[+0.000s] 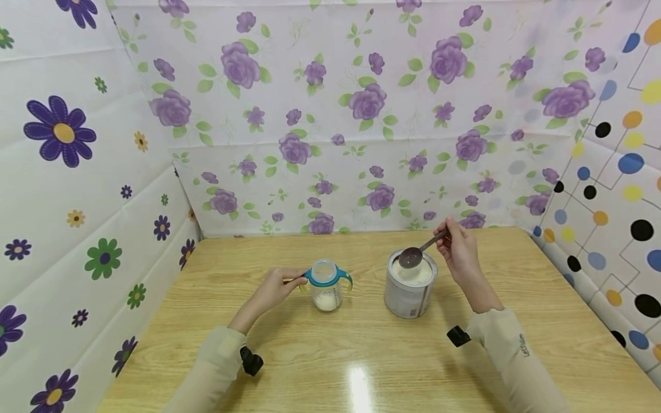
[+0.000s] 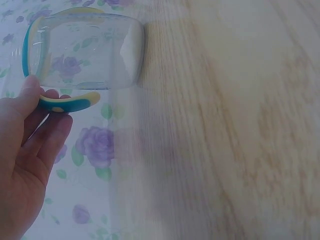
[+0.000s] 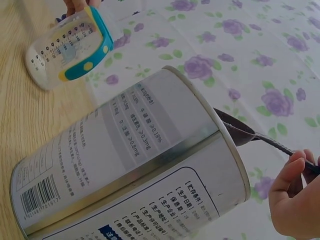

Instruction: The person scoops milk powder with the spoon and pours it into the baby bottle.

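Note:
A clear baby bottle [image 1: 326, 297] with a blue two-handled collar stands on the table, white powder at its bottom. My left hand [image 1: 276, 289] pinches the bottle's left handle [image 2: 70, 103] between thumb and fingers. To the right stands an open milk powder can [image 1: 409, 295], filled with pale powder close to the rim. My right hand [image 1: 461, 252] grips the handle of a dark brown spoon [image 1: 411, 257], whose bowl is over the can's mouth. In the right wrist view the spoon's bowl [image 3: 235, 129] is partly hidden behind the can's rim.
Both things stand on a wooden table [image 1: 330, 355]. A flowered sheet [image 1: 330, 115] hangs behind it, with patterned sheets along the left and right sides. Small black cameras sit at both wrists.

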The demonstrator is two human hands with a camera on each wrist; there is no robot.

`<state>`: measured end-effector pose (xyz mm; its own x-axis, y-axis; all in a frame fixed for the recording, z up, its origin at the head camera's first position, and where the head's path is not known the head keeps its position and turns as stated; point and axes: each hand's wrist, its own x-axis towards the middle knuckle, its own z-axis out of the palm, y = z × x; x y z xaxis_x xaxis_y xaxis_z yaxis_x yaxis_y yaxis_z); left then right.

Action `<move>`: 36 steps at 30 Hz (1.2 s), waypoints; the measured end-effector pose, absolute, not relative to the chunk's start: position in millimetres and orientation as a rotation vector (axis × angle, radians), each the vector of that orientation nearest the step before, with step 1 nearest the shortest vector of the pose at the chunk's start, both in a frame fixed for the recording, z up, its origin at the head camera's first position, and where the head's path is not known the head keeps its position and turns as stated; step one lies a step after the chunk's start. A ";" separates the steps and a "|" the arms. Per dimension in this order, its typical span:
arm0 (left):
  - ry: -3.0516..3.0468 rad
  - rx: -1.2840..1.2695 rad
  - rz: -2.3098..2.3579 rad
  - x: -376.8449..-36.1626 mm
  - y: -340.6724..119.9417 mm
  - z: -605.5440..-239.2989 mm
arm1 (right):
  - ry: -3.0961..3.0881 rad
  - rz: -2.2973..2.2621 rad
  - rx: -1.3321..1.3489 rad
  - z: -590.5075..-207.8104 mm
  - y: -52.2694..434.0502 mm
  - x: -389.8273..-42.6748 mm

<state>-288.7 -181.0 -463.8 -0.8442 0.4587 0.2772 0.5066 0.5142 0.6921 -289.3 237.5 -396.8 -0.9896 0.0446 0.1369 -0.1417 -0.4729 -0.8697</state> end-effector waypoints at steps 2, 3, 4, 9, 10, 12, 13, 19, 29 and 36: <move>-2.681 -0.855 -1.256 -289.2 -181.1 -464.2 | -1.564 2.570 0.151 -397.9 237.6 -289.8; -2.680 -0.857 -1.253 -289.4 -181.2 -464.5 | -1.566 2.556 0.155 -398.5 237.7 -290.2; -2.680 -0.857 -1.253 -289.4 -181.2 -464.6 | -1.572 2.537 0.159 -399.2 237.6 -290.8; -2.675 -0.859 -1.260 -288.4 -181.1 -464.1 | -1.619 2.423 0.173 -402.7 236.5 -294.6; -2.674 -0.859 -1.264 -288.3 -181.0 -463.9 | -1.629 2.401 0.176 -403.3 236.2 -295.3; -2.667 -0.865 -1.271 -288.4 -181.1 -463.9 | -1.649 2.361 0.186 -403.9 235.9 -296.1; -2.666 -0.866 -1.272 -288.4 -180.9 -463.8 | -1.654 2.347 0.196 -403.9 235.7 -296.0; -2.665 -0.875 -1.267 -289.3 -181.0 -464.8 | -1.710 2.244 0.257 -401.9 233.6 -293.0; -2.670 -0.864 -1.278 -289.1 -181.0 -464.3 | -1.789 2.029 0.415 -408.6 232.9 -297.5; -2.673 -0.869 -1.283 -288.4 -180.1 -464.6 | -1.796 1.999 0.480 -412.0 232.9 -298.3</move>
<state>-288.4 -180.1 -464.6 -0.8406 0.4645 0.2788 0.5081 0.4974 0.7032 -298.3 232.9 -412.0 -0.8572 0.0712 0.5101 -0.5148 -0.0867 -0.8529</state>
